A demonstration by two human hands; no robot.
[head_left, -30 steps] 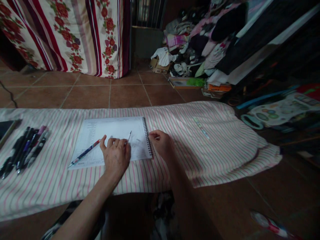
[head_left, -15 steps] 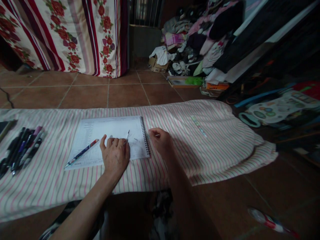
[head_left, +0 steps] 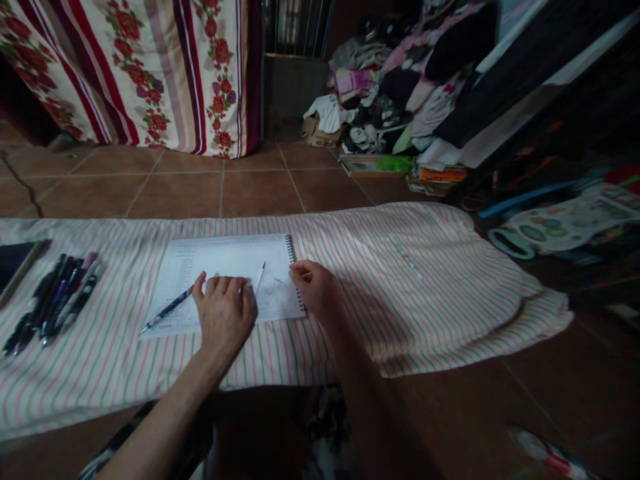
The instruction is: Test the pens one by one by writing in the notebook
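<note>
A flowered curtain (head_left: 167, 80) hangs at the far left, with a dark cable (head_left: 29, 189) on the tiled floor (head_left: 257, 193) at the left. To the curtain's right are bars (head_left: 300, 30). Farther right, clothes (head_left: 390, 77) lie heaped beside a carton (head_left: 320, 136) with white cloth (head_left: 329, 113) over it. At the right is a pale panel (head_left: 555, 223) with coloured circles; something red and white (head_left: 553, 460), blurred, lies near right.
</note>
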